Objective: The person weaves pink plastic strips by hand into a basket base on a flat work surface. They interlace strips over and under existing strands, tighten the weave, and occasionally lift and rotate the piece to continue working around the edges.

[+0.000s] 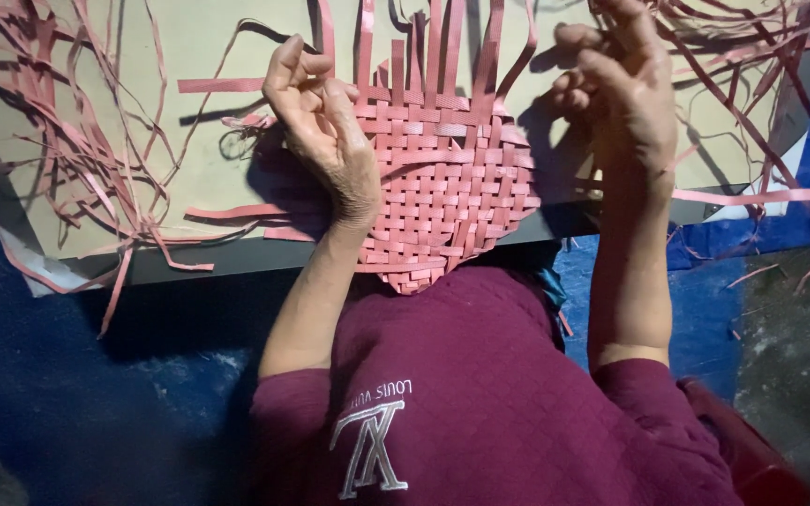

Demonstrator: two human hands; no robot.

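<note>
- A person in a maroon quilted top [480, 394] bends over a pale board [208, 169], with a half-woven mat of pink strips [452, 187] at the centre of the view.
- The mat lies flat on the board; its rounded near edge overhangs the board's edge at six o'clock, just above the person's chest.
- Unwoven strip ends [433, 47] rise from the mat's far edge toward twelve o'clock.
- The left hand [325, 131] rests on the mat's nine o'clock edge, palm down; the fingers are curled, and fingertips and thumb pinch a loose pink strip [222, 84] that runs out flat toward nine o'clock.
- The right hand [621, 89] is raised at the mat's two o'clock side, just beside the woven edge; its fingers are bent and loosely gathered, and whether they grip a strip cannot be told.
- A tangle of loose pink strips [77, 141] lies on the board at nine to ten o'clock, well apart from the mat.
- More loose strips [752, 56] spread at one to two o'clock, beyond the right hand; one long strip [747, 197] lies flat at three o'clock.
- A blue sheet [86, 375] covers the ground under the board, from seven o'clock round to three.
</note>
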